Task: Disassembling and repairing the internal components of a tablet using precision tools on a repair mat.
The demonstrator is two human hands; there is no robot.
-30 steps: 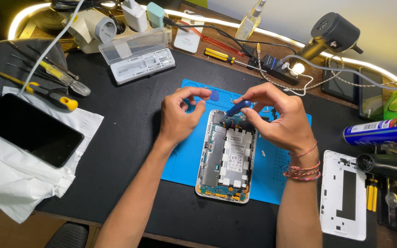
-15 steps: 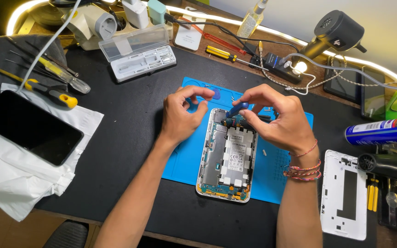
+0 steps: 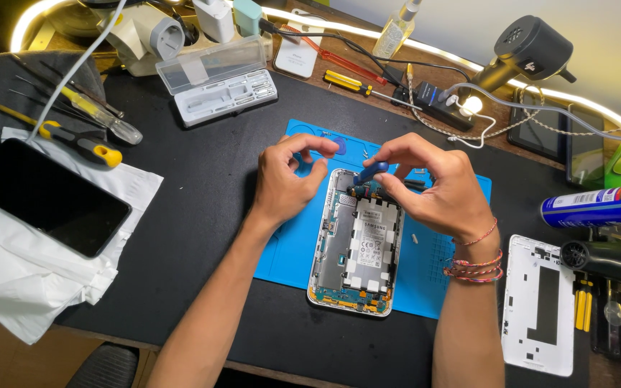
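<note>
An opened small tablet [image 3: 357, 248] lies back-up on a blue work mat [image 3: 289, 244], its battery and circuit boards bare. My right hand [image 3: 433, 190] pinches a small blue-handled screwdriver [image 3: 370, 171] whose tip meets the tablet's top edge. My left hand [image 3: 289, 179] rests by the tablet's top left corner, fingers curled, thumb and forefinger nearly together; whether it holds anything is hidden.
The tablet's white back cover [image 3: 540, 302] lies at the right. A dark screen panel [image 3: 41, 194] rests on white wrapping at the left. A clear screwdriver-bit case [image 3: 217, 79], yellow-handled screwdrivers [image 3: 80, 140], a spray can [image 3: 598, 205] and a black heat gun [image 3: 605, 259] surround the mat.
Both hands stay at the tablet's top edge with only slight finger shifts around the blue screwdriver. The view has drifted a little.
</note>
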